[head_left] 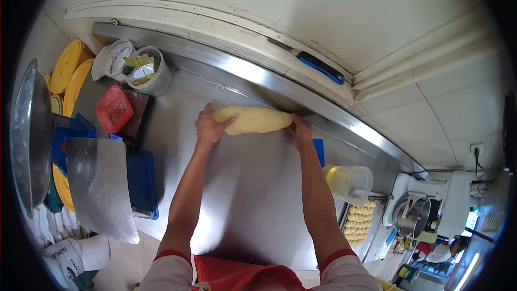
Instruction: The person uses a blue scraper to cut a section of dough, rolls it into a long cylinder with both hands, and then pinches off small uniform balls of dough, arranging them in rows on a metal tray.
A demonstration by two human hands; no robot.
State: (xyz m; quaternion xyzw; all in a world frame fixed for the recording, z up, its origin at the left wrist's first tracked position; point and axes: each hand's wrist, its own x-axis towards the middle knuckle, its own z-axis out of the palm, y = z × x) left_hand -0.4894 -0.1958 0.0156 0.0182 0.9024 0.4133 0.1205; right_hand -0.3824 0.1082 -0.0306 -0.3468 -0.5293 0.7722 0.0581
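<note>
A long, pale yellow piece of dough stretches between both hands near the back of the steel worktop. My left hand grips its left end, thumb across the front of it. My right hand holds the right end, with the fingertips partly hidden behind the dough. A blue flat object lies just beyond my right forearm.
At left are a red container, white tubs, yellow lids, a metal sheet and blue boards. A knife rests on the back ledge. At right stand a clear container, shaped dough, a mixer and another person.
</note>
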